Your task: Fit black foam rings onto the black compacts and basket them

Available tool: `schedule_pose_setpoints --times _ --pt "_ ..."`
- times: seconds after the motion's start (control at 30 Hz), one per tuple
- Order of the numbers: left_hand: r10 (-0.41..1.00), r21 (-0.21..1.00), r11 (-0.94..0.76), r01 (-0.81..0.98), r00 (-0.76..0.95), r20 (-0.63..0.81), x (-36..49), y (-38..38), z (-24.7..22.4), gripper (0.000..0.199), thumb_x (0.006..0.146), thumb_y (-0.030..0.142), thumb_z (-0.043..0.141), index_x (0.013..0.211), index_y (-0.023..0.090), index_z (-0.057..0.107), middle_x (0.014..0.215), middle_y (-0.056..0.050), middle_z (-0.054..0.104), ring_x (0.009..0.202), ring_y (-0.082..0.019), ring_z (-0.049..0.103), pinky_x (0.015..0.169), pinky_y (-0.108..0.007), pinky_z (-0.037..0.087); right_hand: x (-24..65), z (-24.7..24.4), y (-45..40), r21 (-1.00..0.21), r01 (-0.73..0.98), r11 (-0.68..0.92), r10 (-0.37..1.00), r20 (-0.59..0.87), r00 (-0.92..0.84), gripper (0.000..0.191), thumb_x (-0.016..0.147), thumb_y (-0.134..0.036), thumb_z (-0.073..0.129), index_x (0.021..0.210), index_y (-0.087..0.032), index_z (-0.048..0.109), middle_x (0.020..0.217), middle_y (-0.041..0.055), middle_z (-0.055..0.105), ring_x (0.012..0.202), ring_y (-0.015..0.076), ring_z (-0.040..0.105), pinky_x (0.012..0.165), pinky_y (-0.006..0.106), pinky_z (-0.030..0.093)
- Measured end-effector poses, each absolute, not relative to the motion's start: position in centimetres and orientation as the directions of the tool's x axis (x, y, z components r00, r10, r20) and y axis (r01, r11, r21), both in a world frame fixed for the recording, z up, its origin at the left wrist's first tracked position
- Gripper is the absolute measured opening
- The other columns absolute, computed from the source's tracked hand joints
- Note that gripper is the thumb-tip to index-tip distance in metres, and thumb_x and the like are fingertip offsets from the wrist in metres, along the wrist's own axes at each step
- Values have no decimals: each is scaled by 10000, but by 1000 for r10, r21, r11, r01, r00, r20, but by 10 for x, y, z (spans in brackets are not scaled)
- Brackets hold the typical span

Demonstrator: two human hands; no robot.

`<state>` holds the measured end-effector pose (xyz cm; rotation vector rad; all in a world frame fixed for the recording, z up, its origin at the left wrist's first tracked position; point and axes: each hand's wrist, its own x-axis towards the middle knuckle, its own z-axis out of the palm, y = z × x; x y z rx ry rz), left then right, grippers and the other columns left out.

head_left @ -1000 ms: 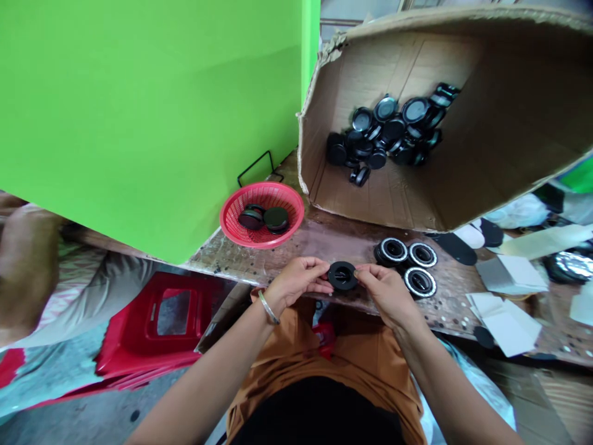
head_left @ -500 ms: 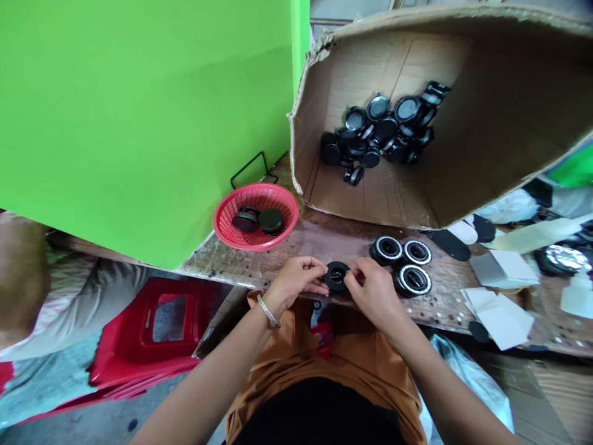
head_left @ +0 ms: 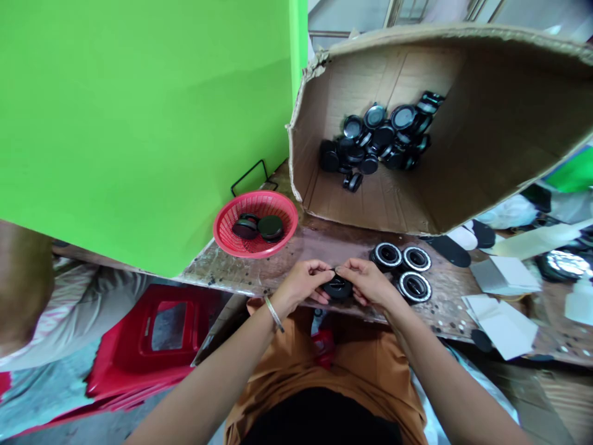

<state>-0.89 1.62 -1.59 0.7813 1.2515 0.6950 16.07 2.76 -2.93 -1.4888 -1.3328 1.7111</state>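
A round black part [head_left: 338,287] sits at the front edge of the wooden bench, between my two hands. My left hand [head_left: 309,282] has its fingers closed on the left side of it. On the right side, my right hand [head_left: 364,281] grips the same part, thumb and forefinger near its top edge. The fingertips of both hands almost meet there. Just right of my right hand stand several black round pieces with silvery speckled rings [head_left: 414,285]. The underside of the held part is hidden.
A red basket [head_left: 222,238] with black round parts stands left of a big cardboard box [head_left: 486,142] holding more. White cards [head_left: 503,324], black pads and a bottle [head_left: 579,300] lie right. A person's arm [head_left: 23,284] shows far left.
My right hand has moved a little left, its fingers now nearer my left fingertips at the part's top edge. The whole view has shifted slightly, with the scene sitting lower.
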Motion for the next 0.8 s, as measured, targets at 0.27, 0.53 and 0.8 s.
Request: schedule_pose_setpoints --times 0.27,0.53,0.8 --pt "891 895 434 106 96 -444 -5 5 -2 250 744 325 722 857 134 608 601 14 634 382 -126 606 374 -211 510 150 -33 6 -967 152 -202 969 -220 -111 331 813 -541 545 768 -225 458 420 -97 432 292 87 386 296 180 220" --pt "923 861 153 485 -381 51 -93 34 80 369 788 423 630 1055 169 650 698 35 683 533 -127 653 548 -236 531 202 -13 -51 -961 261 92 996 88 -29 146 920 -342 521 898 -200 547 709 -26 527 619 107 504 570 214 406" --pt "936 700 29 713 -266 231 -82 33 67 360 834 475 569 1108 247 624 760 68 697 697 -131 674 680 -257 527 235 -11 -40 -825 512 239 948 312 60 114 912 -234 506 843 -189 585 770 9 583 706 140 542 664 253 417"
